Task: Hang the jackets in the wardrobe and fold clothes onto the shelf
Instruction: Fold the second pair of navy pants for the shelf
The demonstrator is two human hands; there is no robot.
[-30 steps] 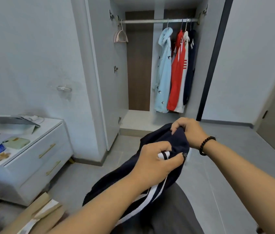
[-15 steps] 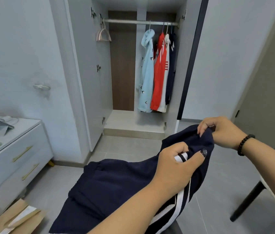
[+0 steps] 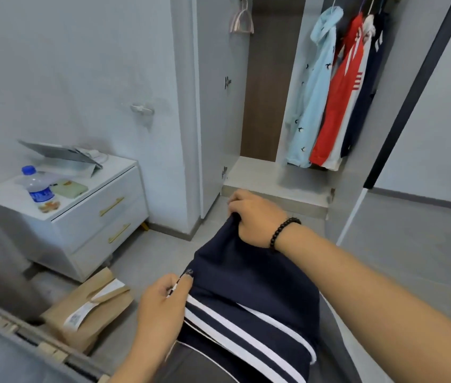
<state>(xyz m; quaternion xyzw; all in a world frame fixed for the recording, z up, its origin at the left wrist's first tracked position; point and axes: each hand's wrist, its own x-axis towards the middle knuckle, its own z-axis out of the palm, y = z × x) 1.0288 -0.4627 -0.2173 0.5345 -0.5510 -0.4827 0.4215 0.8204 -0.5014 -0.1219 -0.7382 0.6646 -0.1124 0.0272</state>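
Since half a second ago the view has swung back left and down, so the white nightstand [image 3: 86, 217] is in sight again and the navy garment with white stripes [image 3: 246, 299] now lies folded over between the hands, in front of and below the open wardrobe [image 3: 213, 106], instead of spread out wide. Going left to right: a water bottle [image 3: 37, 187] and a greenish pouch [image 3: 69, 187] sit on the nightstand top, with a brown paper package [image 3: 91, 310] on the floor just beside it. My left hand [image 3: 160, 308] pinches the striped edge between thumb and fingers, and my right hand [image 3: 254, 214] has its fingers curled round the far corner of the cloth. Biggest risk, I'd say, is the fabric being slippery, so if either pinch loosens the fold flops open or a corner drags onto the floor. Inside the wardrobe there's an empty pink hanger [image 3: 242, 20] on the left, then a light blue hooded jacket [image 3: 310, 92], a red jacket [image 3: 337, 100] and something white and a dark one squeezed against it at the right.
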